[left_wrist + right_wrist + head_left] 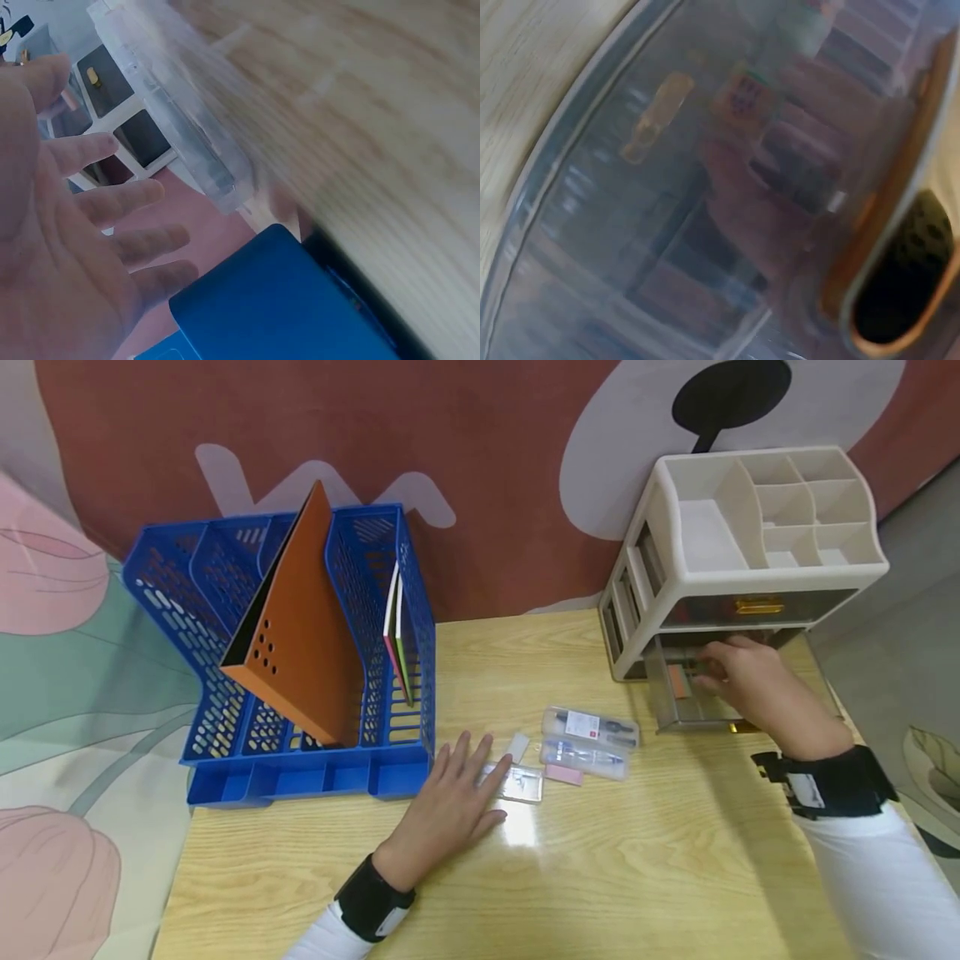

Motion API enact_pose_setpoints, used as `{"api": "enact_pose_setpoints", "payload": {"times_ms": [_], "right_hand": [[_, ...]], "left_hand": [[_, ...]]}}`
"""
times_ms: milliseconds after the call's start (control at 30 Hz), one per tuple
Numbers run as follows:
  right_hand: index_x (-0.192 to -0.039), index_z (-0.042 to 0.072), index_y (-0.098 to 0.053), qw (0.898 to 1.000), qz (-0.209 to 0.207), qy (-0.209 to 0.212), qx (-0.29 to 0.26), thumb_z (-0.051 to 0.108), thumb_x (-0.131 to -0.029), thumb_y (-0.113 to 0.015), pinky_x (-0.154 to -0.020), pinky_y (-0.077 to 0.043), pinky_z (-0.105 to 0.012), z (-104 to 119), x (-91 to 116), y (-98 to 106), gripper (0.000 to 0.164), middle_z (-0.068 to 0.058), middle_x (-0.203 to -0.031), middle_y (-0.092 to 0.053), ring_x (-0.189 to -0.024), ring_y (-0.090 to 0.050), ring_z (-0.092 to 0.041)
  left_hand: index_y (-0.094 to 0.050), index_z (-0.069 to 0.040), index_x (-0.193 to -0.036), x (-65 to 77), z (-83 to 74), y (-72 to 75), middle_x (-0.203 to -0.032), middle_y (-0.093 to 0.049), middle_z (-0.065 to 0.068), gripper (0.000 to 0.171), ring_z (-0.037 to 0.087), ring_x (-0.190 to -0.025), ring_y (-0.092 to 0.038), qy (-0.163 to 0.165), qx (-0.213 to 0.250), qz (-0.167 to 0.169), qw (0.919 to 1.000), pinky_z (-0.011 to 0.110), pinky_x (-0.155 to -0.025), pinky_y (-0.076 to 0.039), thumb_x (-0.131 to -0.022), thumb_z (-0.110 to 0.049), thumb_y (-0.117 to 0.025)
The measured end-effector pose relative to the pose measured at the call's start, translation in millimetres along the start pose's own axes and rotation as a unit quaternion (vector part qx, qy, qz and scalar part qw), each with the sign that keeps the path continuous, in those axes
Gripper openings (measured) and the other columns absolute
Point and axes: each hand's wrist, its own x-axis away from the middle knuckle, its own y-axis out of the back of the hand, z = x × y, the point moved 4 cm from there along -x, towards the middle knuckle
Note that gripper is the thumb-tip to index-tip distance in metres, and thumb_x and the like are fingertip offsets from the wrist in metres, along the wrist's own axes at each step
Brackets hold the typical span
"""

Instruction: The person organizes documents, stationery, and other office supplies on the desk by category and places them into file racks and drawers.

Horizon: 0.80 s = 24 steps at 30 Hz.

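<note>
With its fingers spread, my left hand (453, 802) lies over the table beside a flat clear case (522, 783), its fingertips at the case's left end. My right hand (757, 681) reaches into a pulled-out clear drawer (660, 693), fingers bent downward. Whether it grips anything in there is hidden. A small orange-brown block (678, 681) lies in the drawer, left of those fingers. Close up in the right wrist view are the drawer's see-through front (592, 247) and gold handle (930, 135). Two clear plastic packs (618, 732), a pink block (564, 774) and a white block (518, 747) lie between the hands.
The drawer belongs to a white desktop organizer (682, 572) with open compartments on top, at the back right. On the left stands a blue file rack (307, 781) holding an orange folder (307, 627) and thin booklets (397, 635). A patterned cloth (495, 460) hangs behind the table.
</note>
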Motion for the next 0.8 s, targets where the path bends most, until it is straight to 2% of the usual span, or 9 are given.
{"api": "enact_pose_setpoints", "payload": {"times_ms": [233, 400, 567, 667, 733, 800], "right_hand": [[-0.108, -0.009, -0.068, 1.000, -0.009, 0.004, -0.002, 0.008, -0.096, -0.071, -0.070, -0.052, -0.058, 1.5, 5.3, 5.5, 0.021, -0.024, -0.089, -0.065, -0.082, -0.061, -0.038], [-0.112, -0.010, -0.066, 1.000, -0.028, 0.007, -0.003, 0.005, -0.100, -0.063, -0.072, -0.053, -0.064, 16.4, 16.7, 17.9, 0.019, -0.030, -0.098, -0.065, -0.085, -0.064, -0.045], [-0.110, -0.011, -0.066, 0.996, -0.087, 0.029, 0.011, 0.000, -0.096, -0.067, -0.072, -0.053, -0.065, 39.3, 31.4, 32.3, 0.018, -0.031, -0.097, -0.066, -0.084, -0.065, -0.049], [-0.106, -0.010, -0.067, 0.989, -0.133, 0.062, 0.020, 0.002, -0.091, -0.071, -0.072, -0.053, -0.063, 54.9, 39.5, 40.3, 0.020, -0.029, -0.096, -0.067, -0.084, -0.065, -0.048], [-0.105, -0.008, -0.068, 0.983, -0.160, 0.090, 0.022, 0.013, -0.097, -0.066, -0.072, -0.053, -0.062, 65.0, 43.7, 43.7, 0.023, -0.027, -0.095, -0.069, -0.085, -0.065, -0.047], [-0.104, -0.006, -0.070, 0.974, -0.188, 0.122, 0.018, 0.028, -0.105, -0.057, -0.073, -0.054, -0.060, 74.3, 47.0, 44.7, 0.036, -0.024, -0.095, -0.070, -0.087, -0.066, -0.045]], "left_hand": [[-0.039, -0.020, -0.160, 1.7, 5.0, 0.0, -0.166, -0.035, 0.019, 0.070, 0.047, -0.152, -0.031, 0.016, 0.015, 0.000, 0.9998, 0.062, -0.120, -0.034, -0.102, -0.058, -0.052], [-0.040, -0.020, -0.160, 2.5, 7.8, 2.2, -0.165, -0.036, 0.019, 0.070, 0.046, -0.153, -0.031, 0.022, 0.031, -0.005, 0.9993, 0.062, -0.120, -0.034, -0.102, -0.057, -0.054], [-0.039, -0.020, -0.160, 2.3, 8.9, 2.2, -0.165, -0.035, 0.020, 0.070, 0.047, -0.152, -0.032, 0.020, 0.031, -0.010, 0.9993, 0.063, -0.120, -0.034, -0.102, -0.056, -0.054], [-0.037, -0.020, -0.162, 2.0, 10.0, 2.4, -0.166, -0.033, 0.019, 0.070, 0.047, -0.153, -0.030, 0.025, 0.028, -0.009, 0.9992, 0.062, -0.120, -0.034, -0.103, -0.056, -0.051], [-0.036, -0.021, -0.162, 1.5, 10.6, 2.8, -0.167, -0.033, 0.019, 0.070, 0.046, -0.153, -0.029, 0.030, 0.028, -0.009, 0.9991, 0.062, -0.120, -0.034, -0.104, -0.057, -0.050], [-0.035, -0.021, -0.162, 0.5, 10.3, 3.0, -0.167, -0.033, 0.019, 0.069, 0.047, -0.153, -0.029, 0.031, 0.030, -0.012, 0.9990, 0.062, -0.120, -0.034, -0.104, -0.057, -0.048]]}}
